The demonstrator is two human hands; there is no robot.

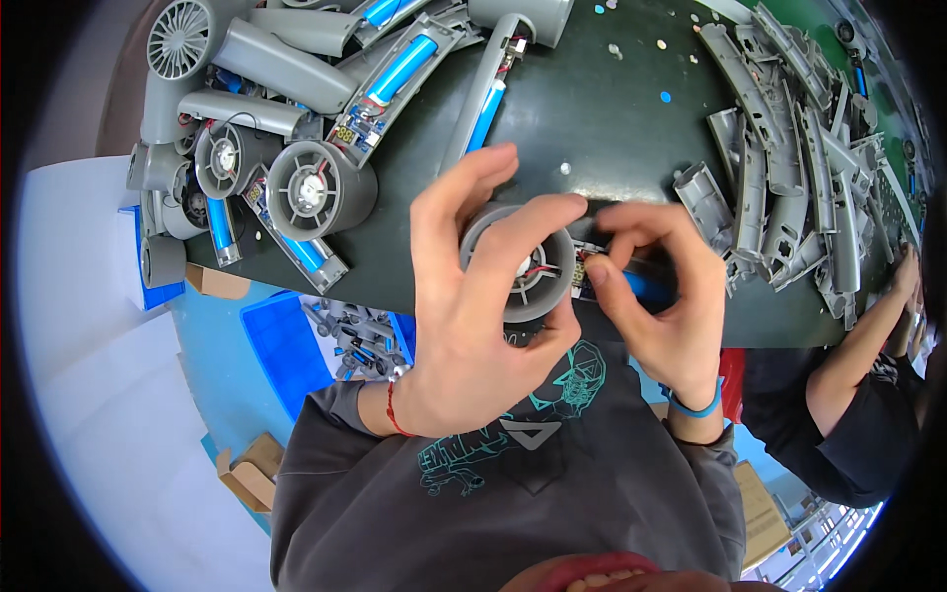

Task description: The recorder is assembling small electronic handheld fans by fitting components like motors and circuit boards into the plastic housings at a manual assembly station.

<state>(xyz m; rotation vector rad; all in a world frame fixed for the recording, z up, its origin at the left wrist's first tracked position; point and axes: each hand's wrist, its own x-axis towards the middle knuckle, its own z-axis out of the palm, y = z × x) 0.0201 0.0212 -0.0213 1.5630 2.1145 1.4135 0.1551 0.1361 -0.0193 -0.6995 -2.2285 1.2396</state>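
Fan unit point(541, 284): seemingly wired; board point(584, 283) bare, likely awaiting cover.
Left hand point(472, 326) grasps unit; right hand point(669, 314) at board, hold unclear.

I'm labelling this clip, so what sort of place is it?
Probably a workshop assembling or dismantling battery-powered fan devices: piled gray fan units, blue cylindrical battery cells, and gray shell pieces heaped on the dark table.

Fan pile point(296, 74) desk point(631, 148) L end; shells point(779, 168) R end; fan point(540, 288) in L hand point(464, 340) nr mid front edge; bin point(276, 350) w/ parts point(357, 340) below, L.
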